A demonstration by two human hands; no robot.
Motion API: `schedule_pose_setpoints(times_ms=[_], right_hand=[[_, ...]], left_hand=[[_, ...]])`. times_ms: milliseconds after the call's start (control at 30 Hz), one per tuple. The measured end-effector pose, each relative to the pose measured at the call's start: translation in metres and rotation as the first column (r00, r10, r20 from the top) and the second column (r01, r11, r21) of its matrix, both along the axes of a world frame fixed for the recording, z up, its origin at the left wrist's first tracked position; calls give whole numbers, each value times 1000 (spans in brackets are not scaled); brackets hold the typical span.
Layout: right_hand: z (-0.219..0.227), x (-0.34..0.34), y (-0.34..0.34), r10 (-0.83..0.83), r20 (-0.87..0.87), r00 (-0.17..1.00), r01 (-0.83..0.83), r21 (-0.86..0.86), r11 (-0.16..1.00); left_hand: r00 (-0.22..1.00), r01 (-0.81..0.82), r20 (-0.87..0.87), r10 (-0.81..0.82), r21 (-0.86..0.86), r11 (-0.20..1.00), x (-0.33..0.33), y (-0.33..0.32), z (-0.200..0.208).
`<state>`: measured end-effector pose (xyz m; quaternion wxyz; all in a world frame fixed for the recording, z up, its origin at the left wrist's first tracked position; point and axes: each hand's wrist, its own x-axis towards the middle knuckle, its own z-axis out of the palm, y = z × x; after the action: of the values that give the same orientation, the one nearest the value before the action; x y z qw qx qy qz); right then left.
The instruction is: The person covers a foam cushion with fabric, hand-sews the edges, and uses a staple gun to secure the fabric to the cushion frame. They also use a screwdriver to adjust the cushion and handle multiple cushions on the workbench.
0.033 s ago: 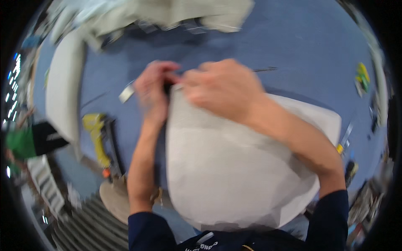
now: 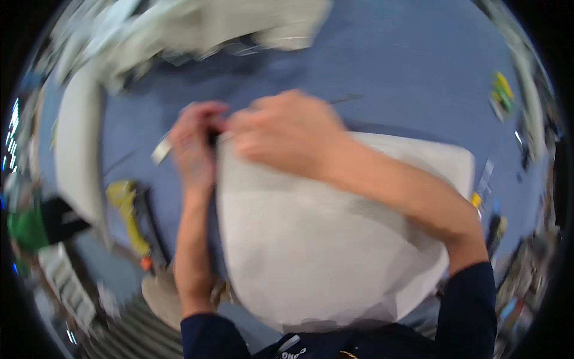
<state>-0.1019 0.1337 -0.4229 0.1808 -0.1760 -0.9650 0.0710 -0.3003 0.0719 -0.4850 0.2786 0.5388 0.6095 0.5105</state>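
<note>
A pale, off-white padded cushion (image 2: 335, 239) with rounded corners lies in front of me, its near end against my body. At its far left corner my right hand (image 2: 290, 134) is closed, fingers curled in a pinch over the edge. My left hand (image 2: 192, 143) is at the outer side of that same corner, its fingers bent in toward the right hand's. A dark gap shows between the two hands. Motion blur and the fingers hide exactly what they pinch.
A yellow staple gun (image 2: 128, 212) lies left of my left forearm. Beside my left hand is a small white piece (image 2: 160, 151). Pale covers (image 2: 239, 27) are heaped at the back, a long pale padded piece (image 2: 78, 143) at left. A yellow-handled tool (image 2: 478, 194) lies right.
Most of the scene, hands and cushion included, has shifted left in the picture, and much of it slightly down. Both hands stay at the same corner in much the same pose.
</note>
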Motion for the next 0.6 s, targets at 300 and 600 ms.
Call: schedule_pose_setpoints(times_ms=[300,600], right_hand=[[-17,-19,10,66,-154,986,-59,49,997],[-4,-24,5,44,-78,996,-53,-112,992]], left_hand=[[842,-42,514,162,-236,971,-34,-15,-25],[976,-54,196,97,-210,976,-11,-26,-14]])
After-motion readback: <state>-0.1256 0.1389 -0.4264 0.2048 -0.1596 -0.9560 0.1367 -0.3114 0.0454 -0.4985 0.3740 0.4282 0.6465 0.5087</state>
